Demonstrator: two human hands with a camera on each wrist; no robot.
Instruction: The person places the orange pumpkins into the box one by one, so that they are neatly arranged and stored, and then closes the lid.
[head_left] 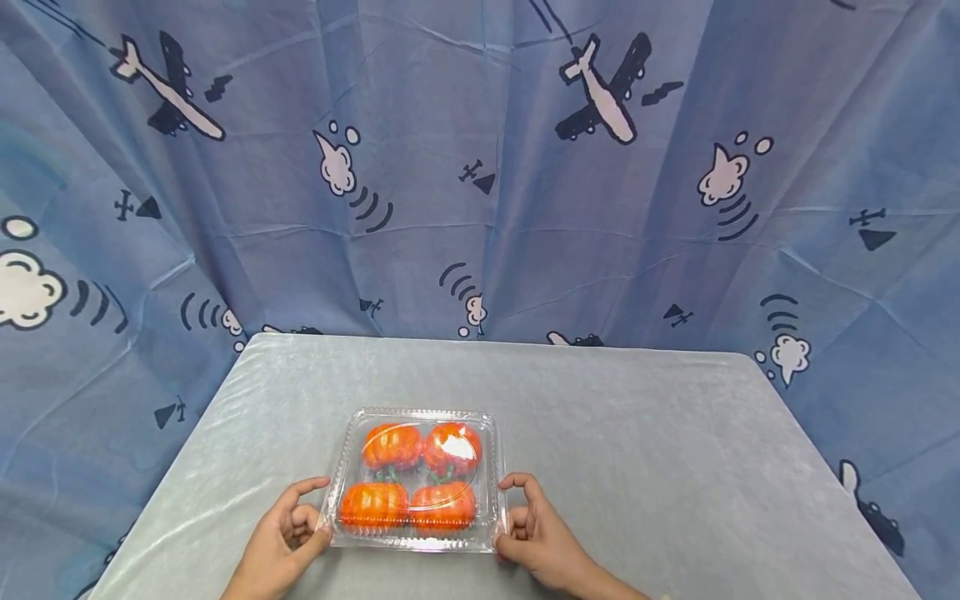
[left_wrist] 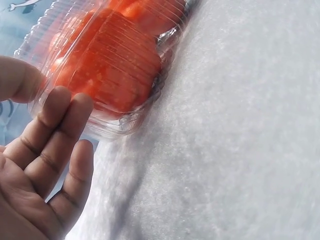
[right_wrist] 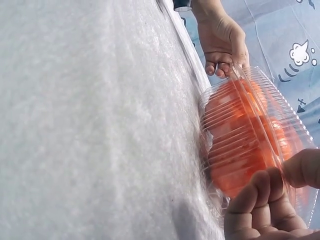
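A clear plastic clamshell container (head_left: pixel 415 541) with a ribbed rim is closed, its lid facing up. Inside sit several small ribbed orange pumpkins (head_left: pixel 393 447) with green stems, seen through the plastic. My left hand (head_left: pixel 279 537) holds the container's left side near the front corner, and in the left wrist view its thumb and fingertips (left_wrist: pixel 81 102) are at the rim. On the opposite side, my right hand (head_left: pixel 543 537) pinches the rim between thumb and curled fingers, as the right wrist view shows. The container's underside is low against the cloth; whether it fully rests there, I cannot tell.
A pale grey cloth covers the table (head_left: pixel 637 450), stretching away to both sides and behind the container. Beyond the table's back edge hangs a blue curtain (head_left: pixel 420 250) printed with planes and clouds.
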